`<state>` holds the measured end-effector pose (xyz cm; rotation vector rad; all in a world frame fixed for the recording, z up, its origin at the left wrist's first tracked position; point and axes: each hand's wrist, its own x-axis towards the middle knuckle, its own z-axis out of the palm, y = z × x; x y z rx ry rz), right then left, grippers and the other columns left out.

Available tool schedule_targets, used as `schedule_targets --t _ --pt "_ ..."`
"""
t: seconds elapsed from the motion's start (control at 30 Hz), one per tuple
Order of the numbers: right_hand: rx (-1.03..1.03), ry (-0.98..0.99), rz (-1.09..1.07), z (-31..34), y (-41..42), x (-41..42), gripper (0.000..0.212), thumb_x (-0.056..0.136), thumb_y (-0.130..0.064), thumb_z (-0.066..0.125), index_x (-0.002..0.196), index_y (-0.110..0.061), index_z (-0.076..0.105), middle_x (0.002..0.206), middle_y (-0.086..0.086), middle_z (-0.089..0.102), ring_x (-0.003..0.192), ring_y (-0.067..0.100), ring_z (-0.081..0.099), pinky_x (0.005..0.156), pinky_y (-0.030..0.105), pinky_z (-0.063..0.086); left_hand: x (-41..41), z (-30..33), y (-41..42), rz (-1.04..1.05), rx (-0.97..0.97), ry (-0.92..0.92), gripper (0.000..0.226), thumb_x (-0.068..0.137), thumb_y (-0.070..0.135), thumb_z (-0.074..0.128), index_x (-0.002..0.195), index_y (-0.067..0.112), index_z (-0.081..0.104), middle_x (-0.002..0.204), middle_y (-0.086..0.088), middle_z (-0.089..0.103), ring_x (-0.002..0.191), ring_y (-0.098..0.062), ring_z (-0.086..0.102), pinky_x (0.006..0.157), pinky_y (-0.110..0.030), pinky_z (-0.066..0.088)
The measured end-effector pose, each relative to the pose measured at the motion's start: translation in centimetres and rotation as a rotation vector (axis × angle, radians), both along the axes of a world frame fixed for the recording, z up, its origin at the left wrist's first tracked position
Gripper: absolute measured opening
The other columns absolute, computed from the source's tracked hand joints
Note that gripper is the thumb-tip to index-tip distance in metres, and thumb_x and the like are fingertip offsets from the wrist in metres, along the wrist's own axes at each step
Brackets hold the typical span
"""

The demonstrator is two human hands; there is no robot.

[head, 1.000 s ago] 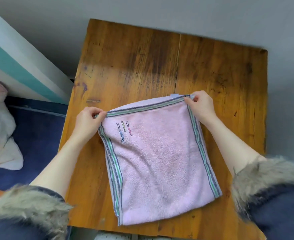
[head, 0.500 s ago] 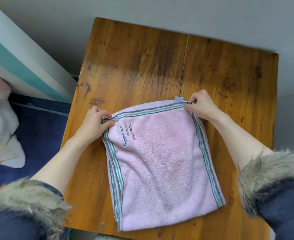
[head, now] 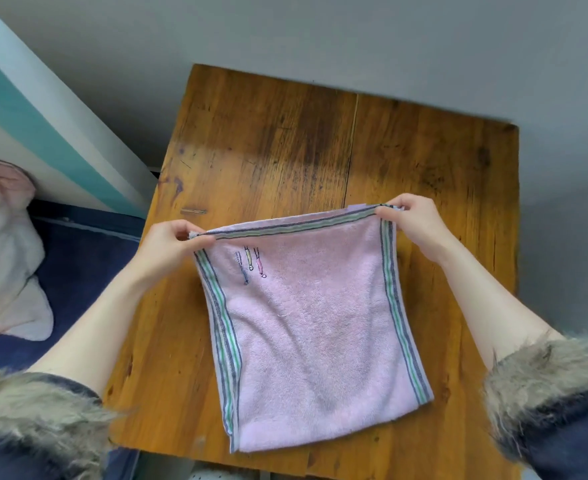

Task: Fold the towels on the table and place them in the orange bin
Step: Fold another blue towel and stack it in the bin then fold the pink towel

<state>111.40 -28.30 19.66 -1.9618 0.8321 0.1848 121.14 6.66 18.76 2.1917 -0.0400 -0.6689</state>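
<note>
we hold the pink towel (head: 316, 327) by its 2 far corners, over the wooden table (head: 285, 140).
left hand (head: 168, 247) pinches the far-left corner w/ thumb and fingers curled on the striped hem; right hand (head: 413, 223) pinches the far-right corner the same way. far edge is stretched between both hands; we cannot tell if it is off the table. the near part of the towel lies flat at the table's near edge. left of the table is a pale cloth (head: 5, 258) on a dark blue surface (head: 88, 258). fur cuffs (head: 36, 420) on both sleeves.

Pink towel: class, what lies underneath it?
The pink towel lies on the wooden table, its far corners pinched by the left hand and right hand. The tabletop beneath it is hidden.
</note>
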Motion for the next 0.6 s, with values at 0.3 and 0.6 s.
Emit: schedule_targets --t 0.3,0.6 --pt "-0.065 -0.143 0.008 11.0 -0.6 -3.7 0.007 0.083 -0.014 0.068 0.081 -0.007 0.067 0.078 -0.001 0.062 0.075 0.007 0.055 0.067 0.021 0.043 -0.8 9.9 0.2 -0.076 -0.198 -0.105 0.017 0.085 0.024 0.065 0.081 0.008 0.067 0.078 -0.006 0.064 0.070 -0.010 0.055 0.060 -0.014 0.041" --pt "-0.053 -0.358 -0.091 23.1 0.5 -7.5 0.005 0.083 -0.012 0.067 0.086 -0.009 0.070 0.085 0.009 0.069 0.082 0.017 0.063 0.086 0.030 0.048 2.6 22.4 0.7 -0.322 -0.202 -0.413 0.014 0.083 0.016 0.069 0.071 0.021 0.065 0.062 0.011 0.067 0.059 0.001 0.056 0.056 -0.007 0.041"
